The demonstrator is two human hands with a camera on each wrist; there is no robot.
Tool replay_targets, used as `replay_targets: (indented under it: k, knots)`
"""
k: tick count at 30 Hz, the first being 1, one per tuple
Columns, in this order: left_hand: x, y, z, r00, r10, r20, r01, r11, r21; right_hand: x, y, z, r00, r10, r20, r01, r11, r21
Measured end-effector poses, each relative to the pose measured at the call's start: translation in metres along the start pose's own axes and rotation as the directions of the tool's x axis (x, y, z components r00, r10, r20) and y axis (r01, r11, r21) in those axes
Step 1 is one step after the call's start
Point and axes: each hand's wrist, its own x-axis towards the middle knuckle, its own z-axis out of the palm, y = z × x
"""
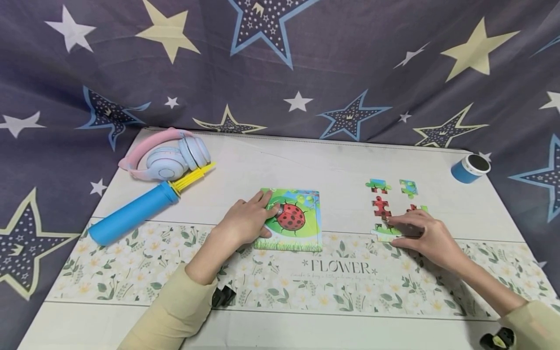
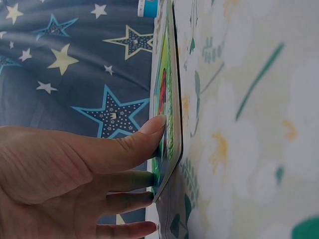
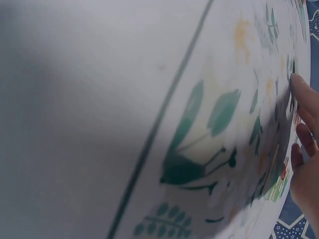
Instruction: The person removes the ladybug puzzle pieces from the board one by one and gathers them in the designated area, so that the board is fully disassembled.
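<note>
A square ladybug puzzle board [image 1: 297,241] lies on the table in front of me, green with a red ladybug. My left hand [image 1: 247,221] rests on its left side. In the left wrist view the thumb [image 2: 149,132] presses on the board's face, with the other fingers at its edge. To the right, my right hand [image 1: 430,238] reaches over loose puzzle pieces, index finger and thumb spread apart at a green bottom piece [image 1: 385,236]. A red spotted piece [image 1: 381,206] lies just beyond the fingertips. Another piece [image 1: 415,208] is partly hidden by the hand.
Two green and blue pieces, a left one [image 1: 378,184] and a right one [image 1: 409,187], lie farther back. Pink and blue headphones [image 1: 168,158] and a blue hand pump [image 1: 135,214] with a yellow nozzle occupy the left. A blue jar [image 1: 467,171] stands at the back right.
</note>
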Motion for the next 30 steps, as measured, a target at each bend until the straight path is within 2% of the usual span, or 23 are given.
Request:
replay_targets:
  k: [10,14,18,23,30]
  knots:
    - [0.001,0.002,-0.002,1.0,-0.003,0.01,0.003,1.0,-0.013,0.0,0.001,-0.006,1.0,-0.007,0.008,0.007,1.0,-0.005]
    - [0.001,0.003,-0.004,1.0,-0.007,0.019,0.007,1.0,-0.028,0.004,-0.001,-0.008,0.999,-0.033,-0.028,0.033,0.999,0.02]
    - [0.002,0.003,-0.003,1.0,-0.007,0.008,0.007,0.998,-0.054,0.012,-0.008,-0.01,0.999,-0.009,-0.05,0.012,0.999,0.052]
    - [0.002,-0.002,-0.001,0.999,0.003,-0.045,-0.006,0.998,-0.067,0.031,-0.019,-0.006,0.998,0.048,-0.042,-0.042,0.992,0.116]
    - [0.001,-0.009,0.002,0.99,0.037,-0.137,-0.045,0.997,-0.057,0.06,-0.037,0.008,0.997,0.01,-0.076,0.006,0.979,0.204]
